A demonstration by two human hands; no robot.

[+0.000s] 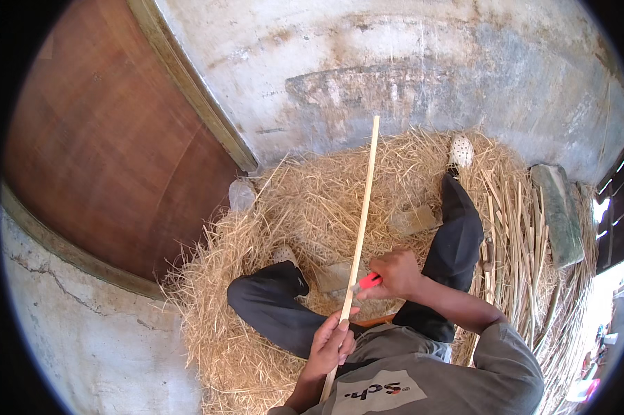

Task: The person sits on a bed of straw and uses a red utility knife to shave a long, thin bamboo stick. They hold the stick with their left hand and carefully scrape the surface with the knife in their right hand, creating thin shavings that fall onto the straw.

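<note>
A long, pale, peeled stick (pixel 366 200) slants up and away from my lap over the straw. My left hand (pixel 331 346) grips it near its lower end, which passes beside my body. In my right hand (pixel 395 272) is a red-handled knife (pixel 368 281), its blade against the side of the stick a little above my left hand. The fingers of both hands are closed.
Loose straw or shavings (pixel 326 187) cover the ground around my bent legs. Many long sticks (pixel 509 235) lie at the right, beside a greenish slab (pixel 559 214). A block (pixel 413 220) lies in the straw. Ahead is a stained wall (pixel 422 83); a brown door (pixel 125 138) stands left.
</note>
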